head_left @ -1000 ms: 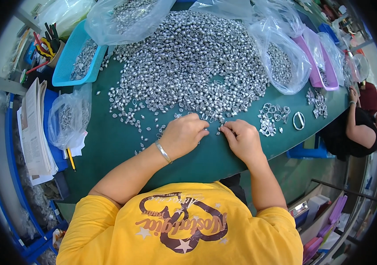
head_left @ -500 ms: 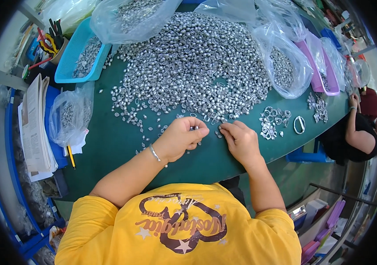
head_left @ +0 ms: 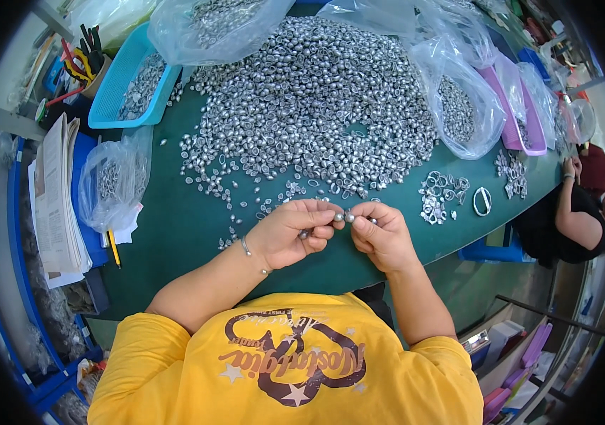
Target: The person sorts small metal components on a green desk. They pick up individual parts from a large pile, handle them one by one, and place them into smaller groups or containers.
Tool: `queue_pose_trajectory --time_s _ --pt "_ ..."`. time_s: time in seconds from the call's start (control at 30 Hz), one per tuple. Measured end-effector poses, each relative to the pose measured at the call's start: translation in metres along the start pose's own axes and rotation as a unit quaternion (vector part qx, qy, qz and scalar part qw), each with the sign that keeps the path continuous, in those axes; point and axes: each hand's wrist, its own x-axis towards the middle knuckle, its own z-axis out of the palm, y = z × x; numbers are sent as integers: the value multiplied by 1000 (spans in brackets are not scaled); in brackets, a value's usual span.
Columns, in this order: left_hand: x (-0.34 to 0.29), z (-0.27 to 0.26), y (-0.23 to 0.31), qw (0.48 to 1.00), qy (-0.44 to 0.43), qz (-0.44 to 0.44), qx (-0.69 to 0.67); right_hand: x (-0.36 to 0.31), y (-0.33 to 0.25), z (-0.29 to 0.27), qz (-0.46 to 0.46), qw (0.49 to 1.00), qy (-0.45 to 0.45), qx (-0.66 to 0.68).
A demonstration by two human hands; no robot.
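Note:
My left hand (head_left: pixel 294 232), with a bangle at the wrist, pinches a small silver metal piece (head_left: pixel 338 217) between thumb and forefinger. Another dark silver bit (head_left: pixel 304 234) shows inside its curled fingers. My right hand (head_left: pixel 383 239) is closed as well, holding a second silver metal piece (head_left: pixel 350 217) at its fingertips. The two rounded pieces meet or nearly meet between the hands; whether they touch I cannot tell. Just beyond lies a big heap of small silver drop-shaped metal pieces (head_left: pixel 309 106), some domed side up, others showing a hollow or ring-like face.
Beside the heap stand a blue basket (head_left: pixel 97 106) and a pink basket (head_left: pixel 511 134). Plastic bags (head_left: pixel 490 124) of parts lie around it. Flat metal pieces (head_left: pixel 433 205) and a white ring-shaped object (head_left: pixel 482 201) sit on the green table (head_left: pixel 189 241). Another person (head_left: pixel 575 216) is at the far right.
My hands have come together over the near side of the heap. The right hand has moved left and toward me, lifting a silver piece against or near the left hand's.

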Motion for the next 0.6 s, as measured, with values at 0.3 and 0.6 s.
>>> queue_pose_trajectory --time_s 0.3,0.6 --pt "-2 1 -4 999 23 -4 27 0 5 2 23 997 -20 72" --pt "0 -7 -6 997 -54 -44 -35 1 5 0 48 995 -23 82"
